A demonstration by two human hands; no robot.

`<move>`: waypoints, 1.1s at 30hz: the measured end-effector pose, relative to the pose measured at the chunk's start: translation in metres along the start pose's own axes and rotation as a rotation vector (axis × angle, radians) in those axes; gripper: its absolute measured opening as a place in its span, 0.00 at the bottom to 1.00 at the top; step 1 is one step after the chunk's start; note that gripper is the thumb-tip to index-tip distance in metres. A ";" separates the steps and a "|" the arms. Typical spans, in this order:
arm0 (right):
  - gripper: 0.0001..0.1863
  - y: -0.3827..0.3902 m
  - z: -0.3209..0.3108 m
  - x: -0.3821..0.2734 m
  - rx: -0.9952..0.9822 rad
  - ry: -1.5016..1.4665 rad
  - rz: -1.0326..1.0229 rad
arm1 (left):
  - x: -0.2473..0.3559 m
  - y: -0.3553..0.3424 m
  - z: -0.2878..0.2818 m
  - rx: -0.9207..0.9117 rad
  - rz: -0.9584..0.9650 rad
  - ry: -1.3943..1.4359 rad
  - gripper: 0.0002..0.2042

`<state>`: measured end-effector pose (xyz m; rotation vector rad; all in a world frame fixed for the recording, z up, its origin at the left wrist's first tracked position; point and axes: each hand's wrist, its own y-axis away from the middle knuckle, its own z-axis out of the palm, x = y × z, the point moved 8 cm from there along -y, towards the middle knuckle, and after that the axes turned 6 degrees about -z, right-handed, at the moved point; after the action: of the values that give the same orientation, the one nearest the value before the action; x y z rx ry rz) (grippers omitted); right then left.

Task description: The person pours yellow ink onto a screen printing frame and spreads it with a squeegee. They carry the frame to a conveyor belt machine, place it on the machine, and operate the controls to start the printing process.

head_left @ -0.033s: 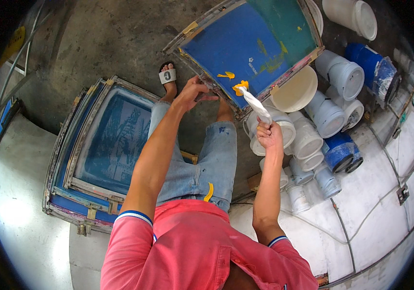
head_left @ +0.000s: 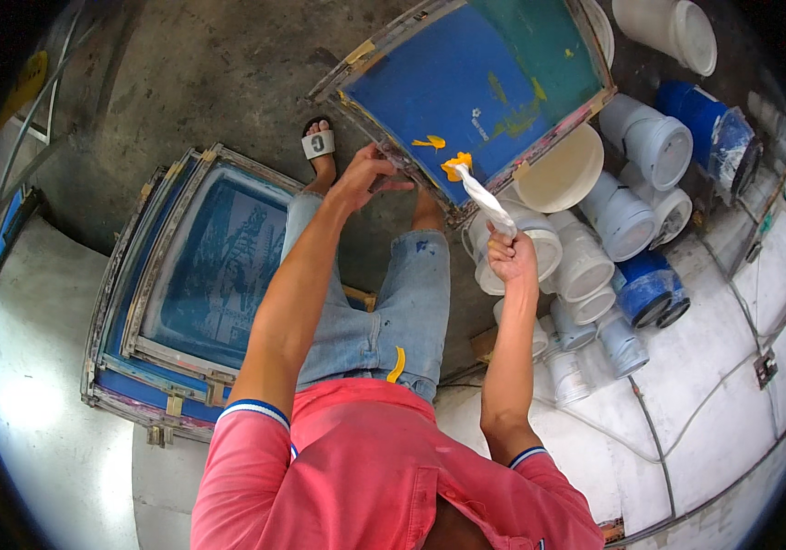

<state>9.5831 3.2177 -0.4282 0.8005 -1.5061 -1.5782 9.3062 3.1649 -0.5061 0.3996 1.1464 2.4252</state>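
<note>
My left hand (head_left: 365,179) grips the near left side of a screen-printing frame (head_left: 420,101), which stands tilted in front of me. Its mesh is blue, with green toward the far right. My right hand (head_left: 512,257) is closed round the near end of a white, spatula-like tool (head_left: 485,200). Thick yellow-orange ink (head_left: 456,166) coats the tool's far tip, which is over the lower part of the blue mesh; I cannot tell whether it touches. A separate yellow-orange smear (head_left: 430,142) lies on the mesh just left of the tip.
Several more screen frames (head_left: 214,257) are stacked at my left. White buckets (head_left: 581,261), blue containers (head_left: 645,289) and a wide cream tub (head_left: 563,170) crowd the right side, close to the frame. A cable (head_left: 650,454) runs along the white surface at lower right.
</note>
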 end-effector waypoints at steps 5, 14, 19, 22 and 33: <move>0.12 -0.013 -0.027 -0.003 -0.097 0.079 0.088 | 0.000 -0.001 0.001 -0.022 0.015 0.022 0.23; 0.26 -0.015 -0.018 -0.016 -0.585 -0.159 0.125 | -0.005 -0.008 -0.009 0.008 0.027 -0.018 0.22; 0.22 0.006 -0.019 -0.041 -0.634 -0.184 0.013 | -0.005 0.001 0.000 0.015 -0.001 -0.039 0.24; 0.22 0.013 -0.037 -0.066 -0.447 0.016 -0.245 | -0.003 0.009 0.010 0.000 -0.011 -0.086 0.23; 0.19 0.134 0.101 -0.059 -0.443 1.821 -1.577 | 0.003 0.010 0.009 0.079 0.055 -0.147 0.20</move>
<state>9.5400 3.3220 -0.2905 2.3025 1.0293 -0.9158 9.3048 3.1667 -0.4920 0.6317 1.1829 2.3578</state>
